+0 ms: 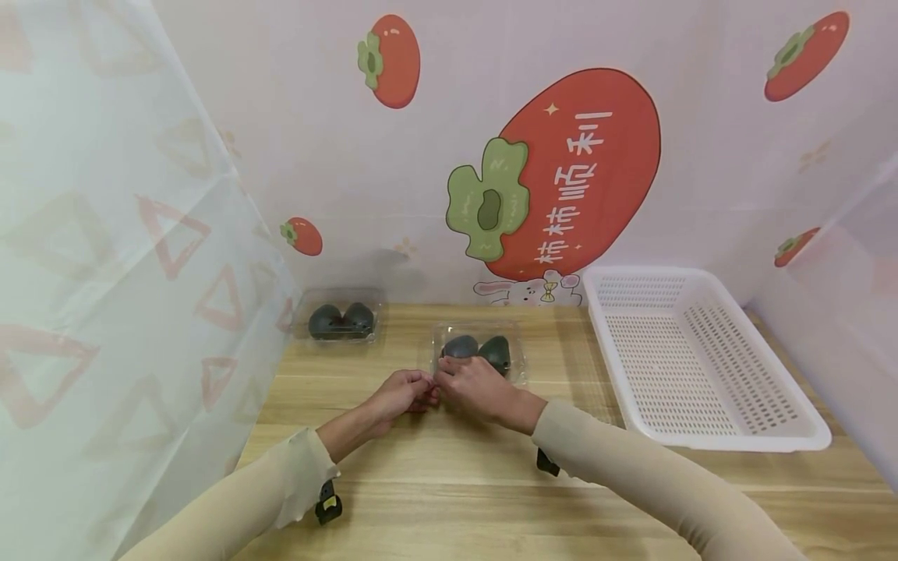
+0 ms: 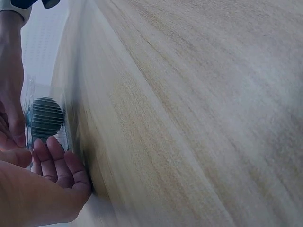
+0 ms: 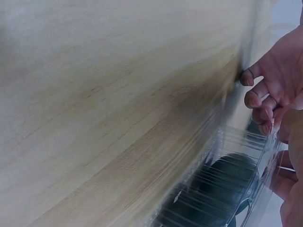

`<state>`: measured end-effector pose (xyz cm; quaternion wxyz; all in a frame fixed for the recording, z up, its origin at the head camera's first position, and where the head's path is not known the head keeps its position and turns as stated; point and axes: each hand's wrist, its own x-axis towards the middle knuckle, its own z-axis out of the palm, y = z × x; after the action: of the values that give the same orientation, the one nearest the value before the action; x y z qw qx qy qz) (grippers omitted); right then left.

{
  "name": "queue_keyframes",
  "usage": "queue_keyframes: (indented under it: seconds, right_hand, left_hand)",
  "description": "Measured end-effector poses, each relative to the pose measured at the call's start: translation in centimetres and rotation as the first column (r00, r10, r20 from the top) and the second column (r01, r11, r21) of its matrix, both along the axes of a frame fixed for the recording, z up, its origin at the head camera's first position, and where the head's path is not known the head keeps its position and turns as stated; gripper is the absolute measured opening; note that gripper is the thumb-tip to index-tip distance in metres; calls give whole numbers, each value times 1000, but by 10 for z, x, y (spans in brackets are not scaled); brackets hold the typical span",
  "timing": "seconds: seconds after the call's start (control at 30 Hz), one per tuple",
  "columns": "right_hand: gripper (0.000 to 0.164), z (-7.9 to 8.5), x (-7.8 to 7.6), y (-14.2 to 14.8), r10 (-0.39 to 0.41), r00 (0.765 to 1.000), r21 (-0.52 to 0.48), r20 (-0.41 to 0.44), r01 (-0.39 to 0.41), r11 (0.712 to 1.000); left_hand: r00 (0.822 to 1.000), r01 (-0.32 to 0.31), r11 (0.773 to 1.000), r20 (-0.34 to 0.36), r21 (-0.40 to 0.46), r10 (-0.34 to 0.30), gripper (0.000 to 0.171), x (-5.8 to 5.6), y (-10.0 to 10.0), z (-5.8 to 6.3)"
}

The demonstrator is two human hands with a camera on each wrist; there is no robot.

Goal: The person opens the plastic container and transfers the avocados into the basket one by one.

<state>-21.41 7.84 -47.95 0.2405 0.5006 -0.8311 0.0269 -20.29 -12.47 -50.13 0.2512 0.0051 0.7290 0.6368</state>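
Observation:
A clear plastic box (image 1: 517, 360) with ridged sides stands on the table and holds two dark green avocados, one on the left (image 1: 461, 346) and one on the right (image 1: 496, 354). At its near left corner, my left hand (image 1: 403, 394) pinches the edge between thumb and forefinger, its other fingers loosely bent. Right beside it, my right hand (image 1: 479, 386) grips the rim of the same corner from above, with some fingertips behind the edge in the right wrist view. Exactly where the fingertips meet the plastic is partly hidden.
Another clear box (image 1: 375, 323) with two dark avocados (image 1: 341, 321) stands at the back left, by the wall. On the right is a white perforated basket (image 1: 673, 436). The wood-grain table (image 1: 435, 499) is bounded by printed sheets (image 1: 337, 156) at the back and sides.

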Motion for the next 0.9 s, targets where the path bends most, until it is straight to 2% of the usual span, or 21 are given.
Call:
queue_keyframes:
  seconds: [0.27,0.37,0.53,0.67,0.9]
  right_hand:
    - [6,-5,-1,6,32,999,-44,8,-32,999]
    - [13,-5,-1,9,18,998,-49,58,-15,999]
    - [31,-1,2,15,-55,984,-13,169,58,998]
    - [36,1,3,19,-71,974,-1,216,73,997]
    - [37,-2,2,25,-69,976,-1,205,71,997]
  left_hand:
    - [1000,17,1000,-5,-16,-17,26,-1,-2,-1]
    - [1000,17,1000,-13,-25,-17,26,-1,-2,0]
    - [1000,8,999,-11,-50,-9,27,-2,-2,0]
    - [1000,1,997,-8,-73,-2,27,-2,-3,1]
    - [1000,-12,996,-14,-84,11,26,-2,-3,2]
